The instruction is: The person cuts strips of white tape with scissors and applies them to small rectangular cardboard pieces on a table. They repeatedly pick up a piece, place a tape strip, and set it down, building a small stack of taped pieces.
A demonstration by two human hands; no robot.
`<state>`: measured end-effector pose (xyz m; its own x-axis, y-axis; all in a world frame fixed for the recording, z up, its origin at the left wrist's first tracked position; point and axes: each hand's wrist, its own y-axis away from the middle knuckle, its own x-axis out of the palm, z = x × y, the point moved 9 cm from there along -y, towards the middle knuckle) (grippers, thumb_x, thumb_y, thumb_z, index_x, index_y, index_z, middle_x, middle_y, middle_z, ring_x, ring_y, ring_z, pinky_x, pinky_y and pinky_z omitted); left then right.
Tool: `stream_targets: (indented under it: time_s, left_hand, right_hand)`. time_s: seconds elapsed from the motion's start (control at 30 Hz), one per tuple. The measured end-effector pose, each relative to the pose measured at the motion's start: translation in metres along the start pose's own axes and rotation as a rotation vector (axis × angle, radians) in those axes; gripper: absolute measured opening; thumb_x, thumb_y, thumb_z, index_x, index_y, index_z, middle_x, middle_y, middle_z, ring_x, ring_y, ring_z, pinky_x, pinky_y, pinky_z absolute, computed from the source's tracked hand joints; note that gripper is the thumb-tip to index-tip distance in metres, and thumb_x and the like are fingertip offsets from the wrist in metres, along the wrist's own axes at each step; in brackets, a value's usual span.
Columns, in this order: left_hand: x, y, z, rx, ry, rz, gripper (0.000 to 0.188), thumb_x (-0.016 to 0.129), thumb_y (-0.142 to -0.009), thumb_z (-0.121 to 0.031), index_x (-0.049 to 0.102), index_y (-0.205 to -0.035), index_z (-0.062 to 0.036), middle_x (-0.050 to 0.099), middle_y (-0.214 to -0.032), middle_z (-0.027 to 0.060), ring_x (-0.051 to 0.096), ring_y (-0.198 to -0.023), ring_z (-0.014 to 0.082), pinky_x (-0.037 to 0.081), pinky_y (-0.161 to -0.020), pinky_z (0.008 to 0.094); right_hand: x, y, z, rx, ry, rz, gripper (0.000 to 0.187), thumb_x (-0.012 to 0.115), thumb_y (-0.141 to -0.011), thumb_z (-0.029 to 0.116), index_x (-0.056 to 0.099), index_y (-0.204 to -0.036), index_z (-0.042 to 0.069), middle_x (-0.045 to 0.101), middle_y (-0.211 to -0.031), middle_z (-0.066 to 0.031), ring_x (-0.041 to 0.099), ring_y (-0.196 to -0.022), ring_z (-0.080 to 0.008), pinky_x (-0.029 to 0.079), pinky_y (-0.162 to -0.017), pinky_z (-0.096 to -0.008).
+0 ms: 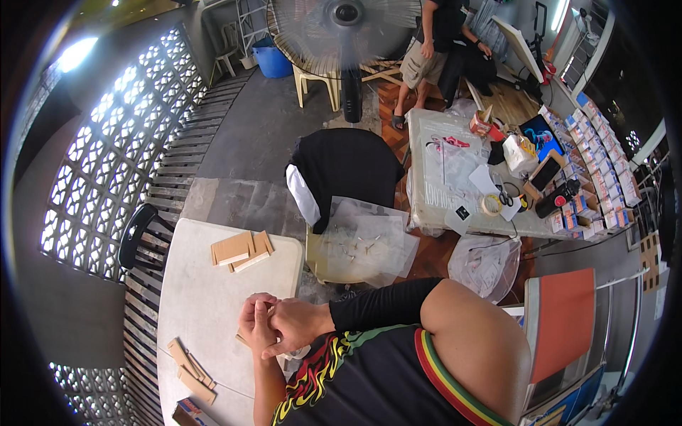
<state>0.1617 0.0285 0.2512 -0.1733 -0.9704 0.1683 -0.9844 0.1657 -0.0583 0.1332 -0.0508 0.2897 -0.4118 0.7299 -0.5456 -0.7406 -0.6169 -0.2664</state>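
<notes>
Over the white table (pixel 206 295), my two hands are pressed together in front of my body. My left hand (pixel 257 317) rises from the lower edge with its fingers curled. Against it lies my right hand (pixel 297 325), closed, its forearm in a black sleeve. Whatever sits between the fingers is hidden or too small to name. Just below the hands, part of a thin brown strip (pixel 242 340) shows on the table. Farther off lie slotted brown board pieces (pixel 241 251). More narrow brown pieces (pixel 192 370) rest at the near left.
A chair draped in black cloth (pixel 348 167) and a seat with clear plastic sheets (pixel 362 241) stand beyond the table. A fan (pixel 346 42) is at the back. At the right is a cluttered worktable (pixel 433 181); another person (pixel 426 60) stands behind it.
</notes>
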Motion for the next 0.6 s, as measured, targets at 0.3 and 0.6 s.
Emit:
stream_targets:
  time_s: [0.3,0.6]
  left_hand:
    - [-0.019,0.026,0.008,-0.131,-0.066,0.174,0.078,0.071,-0.087,-0.060,0.055,-0.130,0.0037,0.063,-0.115,0.0080,0.061,-0.095,0.0166,0.049,-0.085,0.0324]
    - [-0.032,0.041,0.030,-0.174,-0.492,-0.033,0.016,0.072,-0.087,0.002,0.071,-0.104,0.0033,0.072,-0.084,0.0052,0.066,-0.076,0.0106,0.053,-0.072,0.0257]
  right_hand:
    - [-0.027,0.010,-0.032,0.079,-0.156,-0.209,0.046,0.082,-0.081,0.040,0.057,-0.078,0.001,0.064,-0.075,-0.0155,0.064,-0.070,-0.0335,0.049,-0.063,-0.0412]
    - [-0.021,0.024,-0.060,0.207,-0.228,-0.162,0.016,0.074,-0.083,0.011,0.062,-0.082,0.001,0.067,-0.075,-0.0165,0.066,-0.071,-0.0340,0.049,-0.064,-0.0411]
